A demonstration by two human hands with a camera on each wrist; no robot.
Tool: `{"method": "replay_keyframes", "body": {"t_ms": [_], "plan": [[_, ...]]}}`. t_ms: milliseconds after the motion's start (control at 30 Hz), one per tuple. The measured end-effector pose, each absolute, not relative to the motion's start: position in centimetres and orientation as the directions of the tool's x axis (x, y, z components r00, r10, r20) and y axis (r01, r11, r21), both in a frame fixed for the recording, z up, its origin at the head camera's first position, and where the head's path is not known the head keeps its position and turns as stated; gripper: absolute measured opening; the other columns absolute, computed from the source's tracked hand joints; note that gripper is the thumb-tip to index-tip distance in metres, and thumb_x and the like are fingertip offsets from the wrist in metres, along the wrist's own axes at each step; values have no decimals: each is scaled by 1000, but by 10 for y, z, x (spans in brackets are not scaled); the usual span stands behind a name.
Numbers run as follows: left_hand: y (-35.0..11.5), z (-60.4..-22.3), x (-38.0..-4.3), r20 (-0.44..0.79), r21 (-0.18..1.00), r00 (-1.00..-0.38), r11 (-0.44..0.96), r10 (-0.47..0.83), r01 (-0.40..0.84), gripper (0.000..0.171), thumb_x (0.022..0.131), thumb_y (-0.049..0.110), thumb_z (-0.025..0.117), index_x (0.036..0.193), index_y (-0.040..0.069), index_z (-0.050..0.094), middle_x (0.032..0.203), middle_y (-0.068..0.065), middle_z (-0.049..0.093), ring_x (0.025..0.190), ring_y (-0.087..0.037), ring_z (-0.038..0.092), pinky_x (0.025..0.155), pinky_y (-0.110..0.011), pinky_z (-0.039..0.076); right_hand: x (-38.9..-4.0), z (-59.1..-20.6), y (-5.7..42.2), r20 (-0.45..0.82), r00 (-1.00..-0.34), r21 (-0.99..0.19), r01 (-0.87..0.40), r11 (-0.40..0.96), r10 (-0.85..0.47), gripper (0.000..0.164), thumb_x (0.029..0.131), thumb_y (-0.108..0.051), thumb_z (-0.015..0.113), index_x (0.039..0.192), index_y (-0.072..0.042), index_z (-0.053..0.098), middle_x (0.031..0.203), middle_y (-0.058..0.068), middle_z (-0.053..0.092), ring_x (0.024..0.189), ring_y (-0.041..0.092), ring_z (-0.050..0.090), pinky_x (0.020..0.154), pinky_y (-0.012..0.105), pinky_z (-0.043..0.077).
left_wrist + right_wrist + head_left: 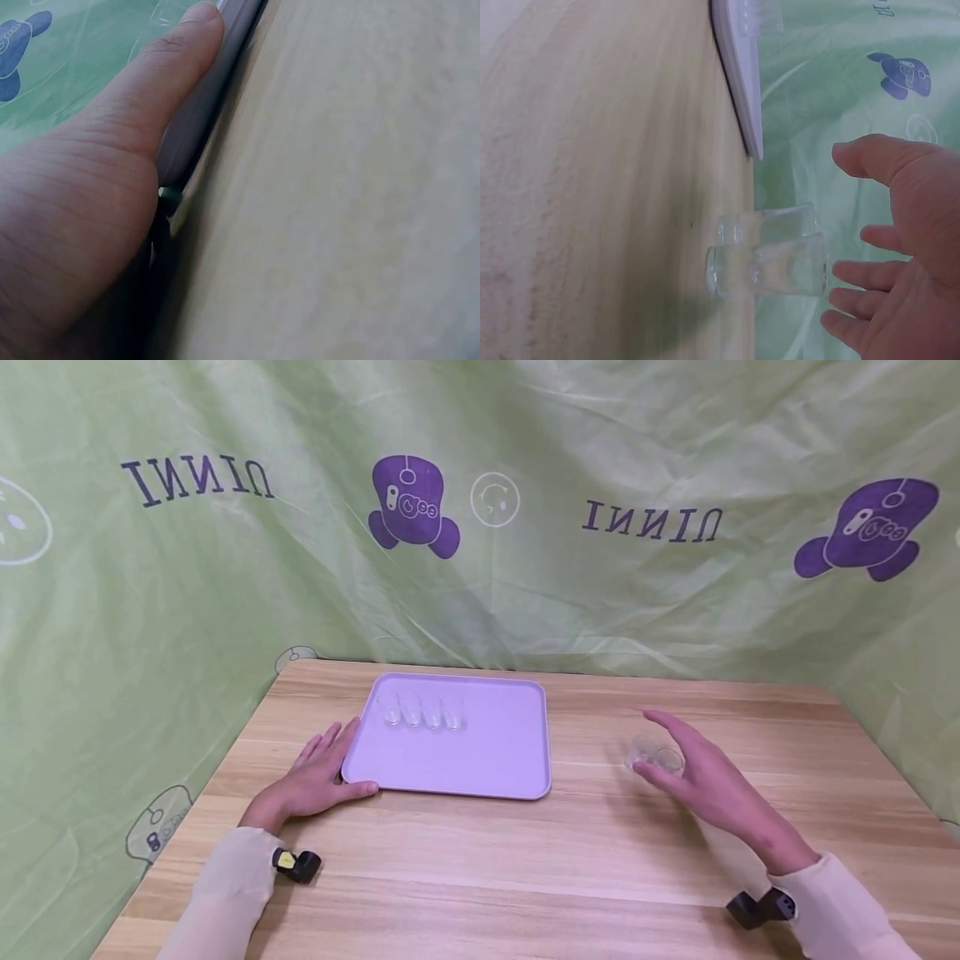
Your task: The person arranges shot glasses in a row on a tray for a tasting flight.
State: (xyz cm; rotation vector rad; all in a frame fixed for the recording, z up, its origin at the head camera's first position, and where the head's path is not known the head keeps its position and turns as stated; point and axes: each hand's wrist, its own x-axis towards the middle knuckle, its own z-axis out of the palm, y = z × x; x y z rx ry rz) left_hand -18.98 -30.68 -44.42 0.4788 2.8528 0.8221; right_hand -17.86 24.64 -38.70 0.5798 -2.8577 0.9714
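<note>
- Four clear glasses point(432, 714) stand upright in a row on the purple tray point(487, 764), toward the tray's far left corner.
- Tray lies flat on the wooden surface point(465, 877), left of its middle, close to the far edge; rest of the tray is bare.
- Two more glasses point(787, 264) are off the tray, upright and side by side, between the tray's right edge and the surface's right edge; touching or just apart, cannot tell.
- Right hand point(708, 781) is at those two: fingers spread wide, thumb well away from them, nothing held. No plain contact with the glass.
- Left hand point(318, 781) rests at the tray's near left corner, fingers straight along the left edge, thumb at the near edge; touches the tray, doesn't grip it.
- Progress, as judged: four glasses are in the row, so that part looks done; the two on the right look left over, neither picked up yet.
- Green printed cloth point(495, 602) hangs behind the surface's far edge.
</note>
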Motion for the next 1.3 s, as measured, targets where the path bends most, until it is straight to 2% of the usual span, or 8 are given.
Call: {"method": "replay_keyframes", "body": {"t_ms": [300, 667, 767, 933, 1100, 1300], "plan": [[-308, -445, -190, -34, 537, -940, 799, 341, 271, 114, 91, 56, 72, 164, -1, 5, 168, -25, 12, 154, -44, -1, 122, -57, -3, -176, -392, 257, 133, -943, -563, -325, 760, -304, 86, 100, -39, 70, 164, -6, 22, 160, 30, 31, 139, 56, 36, 106, 73, 33], [-307, -443, -189, -37, 540, -941, 798, 338, 266, 114, 91, 55, 73, 163, -2, 6, 168, -26, 12, 154, -45, -1, 122, -58, -3, -172, -400, 262, 60, -956, -553, -270, 788, -286, 86, 101, -38, 68, 158, 8, 24, 153, 37, 37, 128, 59, 48, 101, 69, 42], [-306, -443, -189, -37, 539, -940, 799, 340, 268, 114, 91, 56, 72, 163, -2, 6, 168, -25, 11, 154, -45, -1, 122, -58, -3, -172, -404, 263, 55, -958, -551, -264, 792, -281, 83, 101, -36, 68, 156, 11, 28, 144, 40, 45, 120, 59, 54, 96, 68, 47], [-306, -445, -189, -18, 548, -939, 789, 343, 277, 115, 90, 56, 73, 163, -3, 7, 167, -26, 13, 154, -45, 0, 122, -57, -3, -171, -408, 264, 88, -953, -545, -291, 786, -291, 72, 101, -28, 69, 150, 14, 37, 127, 40, 59, 107, 52, 64, 87, 63, 55], [-306, -446, -188, -6, 551, -942, 787, 337, 278, 115, 90, 56, 74, 163, -2, 7, 167, -27, 15, 154, -45, 1, 122, -55, -4, -172, -410, 266, 108, -947, -561, -310, 767, -303, 63, 102, -21, 68, 146, 15, 42, 125, 37, 62, 102, 45, 69, 84, 57, 58], [-307, -444, -189, -36, 538, -942, 801, 334, 264, 114, 91, 56, 72, 164, -2, 6, 168, -26, 13, 154, -45, -1, 122, -58, -3, -171, -410, 267, 115, -949, -567, -307, 765, -295, 52, 102, -22, 69, 141, 8, 53, 119, 28, 69, 99, 36, 71, 83, 54, 59]]}}
